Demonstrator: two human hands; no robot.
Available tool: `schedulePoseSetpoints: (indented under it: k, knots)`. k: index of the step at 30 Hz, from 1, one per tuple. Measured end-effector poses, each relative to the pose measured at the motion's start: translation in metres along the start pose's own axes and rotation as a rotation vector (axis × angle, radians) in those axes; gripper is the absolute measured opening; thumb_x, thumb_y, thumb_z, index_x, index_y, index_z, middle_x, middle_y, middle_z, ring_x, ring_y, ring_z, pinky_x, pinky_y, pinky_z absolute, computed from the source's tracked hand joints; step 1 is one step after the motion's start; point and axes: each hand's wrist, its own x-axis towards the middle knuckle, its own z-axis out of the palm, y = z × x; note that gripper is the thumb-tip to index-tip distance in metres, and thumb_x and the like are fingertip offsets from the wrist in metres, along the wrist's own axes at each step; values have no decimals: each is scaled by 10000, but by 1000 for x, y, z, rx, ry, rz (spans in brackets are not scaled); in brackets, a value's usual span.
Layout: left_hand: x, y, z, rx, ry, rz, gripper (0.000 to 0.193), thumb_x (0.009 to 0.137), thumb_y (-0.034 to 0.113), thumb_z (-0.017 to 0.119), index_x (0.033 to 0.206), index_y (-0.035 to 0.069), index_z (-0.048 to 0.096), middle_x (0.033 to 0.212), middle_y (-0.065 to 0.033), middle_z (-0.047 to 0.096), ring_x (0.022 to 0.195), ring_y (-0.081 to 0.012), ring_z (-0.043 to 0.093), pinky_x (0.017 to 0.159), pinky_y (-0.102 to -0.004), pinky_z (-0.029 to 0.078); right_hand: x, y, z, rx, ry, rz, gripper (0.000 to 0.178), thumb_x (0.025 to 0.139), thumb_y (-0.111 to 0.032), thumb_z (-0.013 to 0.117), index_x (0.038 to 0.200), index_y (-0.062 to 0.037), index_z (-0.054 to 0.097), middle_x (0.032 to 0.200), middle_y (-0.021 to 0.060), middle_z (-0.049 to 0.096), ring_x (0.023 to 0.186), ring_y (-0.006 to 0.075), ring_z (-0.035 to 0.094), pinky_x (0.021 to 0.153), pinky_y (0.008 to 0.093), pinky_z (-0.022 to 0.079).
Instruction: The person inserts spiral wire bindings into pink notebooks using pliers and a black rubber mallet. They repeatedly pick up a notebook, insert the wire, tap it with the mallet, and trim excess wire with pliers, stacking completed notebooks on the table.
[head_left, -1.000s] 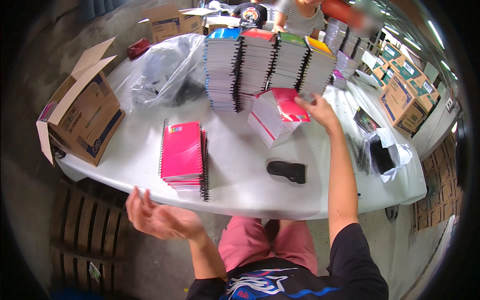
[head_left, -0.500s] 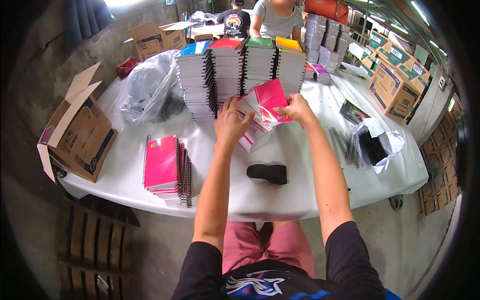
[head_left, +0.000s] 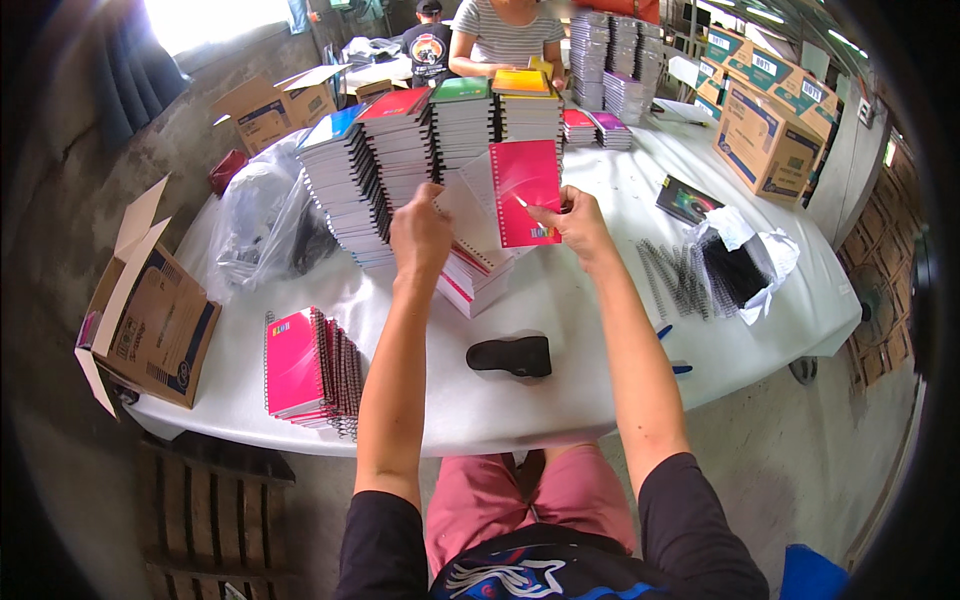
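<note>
Gripping one pink cover (head_left: pixel 527 190) in the right hand (head_left: pixel 580 230), above the middle of the counter (head_left: pixel 740 370).
Showing multicoloured lettering at its near right corner; pointing its long axis toward the counter's far edge, with holes along its left side; curling the left hand (head_left: pixel 420 232) beside white sheets (head_left: pixel 485 288), without revealing whether gripping any; facing four tall notebook stacks (head_left: pixel 405 145) toward the far edge, plus one pink notebook pile (head_left: pixel 298 365) near the near left corner.

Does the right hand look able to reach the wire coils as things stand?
Probably yes: bare table lies between the right hand and the coils, though that hand holds the pink cover.
</note>
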Motion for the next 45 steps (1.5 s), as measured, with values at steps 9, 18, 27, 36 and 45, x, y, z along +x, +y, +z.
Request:
schedulePoseSetpoints:
  k: [9, 18, 27, 36, 45]
  knots:
    - [16, -22, 13, 151, 123, 217, 300, 775, 201, 703, 1024, 57, 616, 886, -141, 659, 847, -308, 633, 761, -394, 470, 7, 11, -1, 35, -1, -4, 295, 695, -149, 815, 808, -45, 563, 733, 11, 573, 643, 94, 507, 591, 266, 440]
    - [-26, 56, -10, -1146, -218, 65, 440, 856, 147, 674, 1174, 0, 408, 1082, -101, 573, 952, -166, 577, 776, -295, 477, -28, -21, -6, 158, -71, -67, 434, 707, -156, 809, 1014, 8, 550, 916, 71, 609, 795, 134, 589, 691, 266, 496]
    - [-142, 49, -94, 141, -497, 412, 340, 723, -68, 533, 1020, 98, 511, 805, -69, 588, 819, -250, 614, 932, -470, 295, -37, 53, -139, -949, 219, 121, 717, 727, -409, 756, 1256, -42, 441, 1218, 208, 530, 1087, 310, 561, 871, 410, 472]
    - [-228, 17, -46, 298, -273, 367, 499, 600, 464, 771, 946, 168, 565, 1117, -50, 475, 1271, -285, 332, 996, -700, -20, -40, 87, -149, -1267, 27, -117, 525, 763, 40, 461, 1277, -64, 480, 1079, 236, 546, 984, 368, 553, 889, 404, 440]
    - [-238, 17, -7, 236, 65, 193, 512, 565, 563, 757, 849, 166, 602, 999, -64, 476, 989, -251, 440, 891, -590, 268, -166, -22, -54, -690, -471, -180, 324, 866, -144, 583, 1188, -124, 617, 872, 129, 587, 807, 264, 590, 724, 331, 460]
